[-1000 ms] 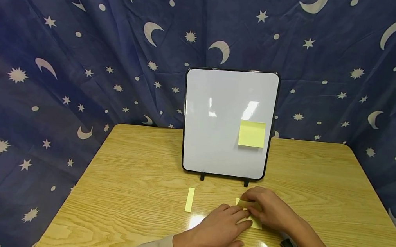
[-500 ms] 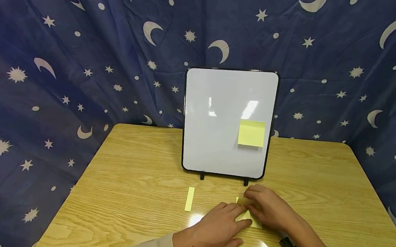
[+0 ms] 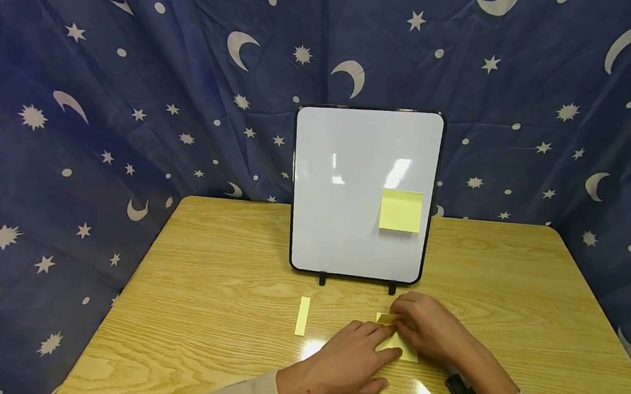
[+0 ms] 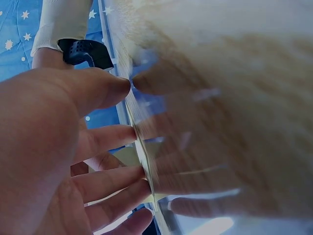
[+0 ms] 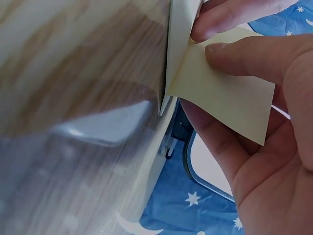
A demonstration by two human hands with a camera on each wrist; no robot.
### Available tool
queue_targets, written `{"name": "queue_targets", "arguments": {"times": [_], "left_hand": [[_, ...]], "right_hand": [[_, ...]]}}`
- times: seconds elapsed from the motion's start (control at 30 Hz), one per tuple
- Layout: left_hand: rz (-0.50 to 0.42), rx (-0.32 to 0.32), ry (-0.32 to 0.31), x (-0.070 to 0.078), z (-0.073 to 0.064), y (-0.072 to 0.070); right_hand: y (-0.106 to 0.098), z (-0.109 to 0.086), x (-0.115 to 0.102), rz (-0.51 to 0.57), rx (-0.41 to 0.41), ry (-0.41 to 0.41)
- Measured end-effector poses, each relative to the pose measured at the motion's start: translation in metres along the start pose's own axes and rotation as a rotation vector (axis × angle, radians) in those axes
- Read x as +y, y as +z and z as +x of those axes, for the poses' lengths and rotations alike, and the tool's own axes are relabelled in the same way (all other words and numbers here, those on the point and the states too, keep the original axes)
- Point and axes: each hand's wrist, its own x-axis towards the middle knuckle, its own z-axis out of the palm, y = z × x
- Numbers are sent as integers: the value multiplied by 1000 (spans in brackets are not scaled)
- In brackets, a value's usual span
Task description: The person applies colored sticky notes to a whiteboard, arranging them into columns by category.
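Note:
A yellow sticky note [image 3: 409, 352] lies on the wooden table in front of the whiteboard. The left hand [image 3: 348, 362] rests on its left side, with extended fingertips pressing it to the tabletop. In the right wrist view, a raised yellow sheet [image 5: 230, 93] is pinched between the thumb and fingers of the right hand [image 5: 274, 161]. Its lower edge meets the paper lying on the table. From the head, the right hand mostly covers this raised part. Left of both hands, a narrow yellow paper strip [image 3: 302, 316] lies by itself.
Behind the hands, a black-framed whiteboard [image 3: 341, 224] stands upright on small black feet. Another yellow sticky note [image 3: 400, 211] is stuck on its right side. A blue curtain [image 3: 191, 73] with moons and stars hangs around the table [image 3: 201, 274].
The right hand has shifted slightly right and away from the person, still pinching the sheet. Less of the raised part shows in the head view. The left hand stays in place.

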Motion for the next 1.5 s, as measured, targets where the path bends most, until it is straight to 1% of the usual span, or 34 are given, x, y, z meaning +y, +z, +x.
{"name": "queue_targets", "arguments": {"times": [0.17, 0.37, 0.57, 0.9, 1.1, 1.5], "left_hand": [[9, 6, 6, 0, 1, 0], [19, 8, 3, 0, 2, -1], [26, 15, 4, 1, 3, -1], [37, 40, 6, 1, 4, -3], [32, 32, 13, 1, 4, -4], [38, 23, 9, 2, 4, -3]], "right_hand": [[-2, 1, 0, -13, -13, 18], [-2, 3, 2, -5, -2, 5], [-2, 6, 5, 2, -9, -4], [-2, 7, 10, 12, -1, 17], [-2, 8, 12, -9, 16, 14], [-7, 10, 14, -24, 22, 45]]}}
